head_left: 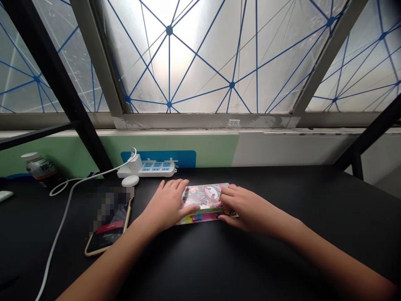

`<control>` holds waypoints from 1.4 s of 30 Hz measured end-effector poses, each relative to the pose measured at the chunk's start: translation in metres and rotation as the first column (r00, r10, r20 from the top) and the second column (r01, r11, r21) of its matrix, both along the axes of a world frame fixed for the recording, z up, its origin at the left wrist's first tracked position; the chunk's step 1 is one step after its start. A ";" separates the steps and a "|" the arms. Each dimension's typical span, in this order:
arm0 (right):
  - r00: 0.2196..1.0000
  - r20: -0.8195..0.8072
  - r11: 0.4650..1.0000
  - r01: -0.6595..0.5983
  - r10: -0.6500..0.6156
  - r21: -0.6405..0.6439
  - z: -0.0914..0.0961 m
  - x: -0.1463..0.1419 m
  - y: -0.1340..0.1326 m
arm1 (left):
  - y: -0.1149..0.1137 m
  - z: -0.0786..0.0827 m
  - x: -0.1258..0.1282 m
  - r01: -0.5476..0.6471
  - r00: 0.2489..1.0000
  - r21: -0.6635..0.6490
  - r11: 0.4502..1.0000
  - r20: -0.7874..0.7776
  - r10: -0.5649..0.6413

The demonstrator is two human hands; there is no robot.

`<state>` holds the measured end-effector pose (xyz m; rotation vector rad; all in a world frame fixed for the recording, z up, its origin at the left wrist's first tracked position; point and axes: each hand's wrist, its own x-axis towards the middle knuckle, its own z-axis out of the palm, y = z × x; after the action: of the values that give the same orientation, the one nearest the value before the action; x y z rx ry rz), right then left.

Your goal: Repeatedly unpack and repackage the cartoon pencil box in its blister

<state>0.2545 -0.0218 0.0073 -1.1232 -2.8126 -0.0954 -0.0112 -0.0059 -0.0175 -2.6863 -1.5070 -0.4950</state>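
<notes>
A flat colourful box (204,200) with a pink cartoon print lies on the black table (282,251), just ahead of me. My left hand (169,205) rests on its left end, fingers stretched over the top and thumb along the front edge. My right hand (242,207) covers its right end, fingers curled onto the lid and thumb at the front edge. Both hands grip the box from the sides; its lid looks slightly raised at the front.
A phone (108,230) lies to the left of my left arm. A white power strip (150,168) with a charger and cable (62,217) sits by the wall. A bottle (39,166) stands far left. A white oval object (130,180) lies near the strip.
</notes>
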 end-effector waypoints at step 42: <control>0.997 -0.075 1.000 -0.019 0.019 -0.003 -0.038 -0.022 0.000 | -0.003 -0.012 0.001 -0.055 0.998 -0.136 0.989 -0.037 0.051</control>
<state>0.2327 -0.0213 -0.0303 -1.0770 -2.7582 -0.0463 -0.0102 -0.0088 -0.0294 -2.7303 -1.6567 -0.3556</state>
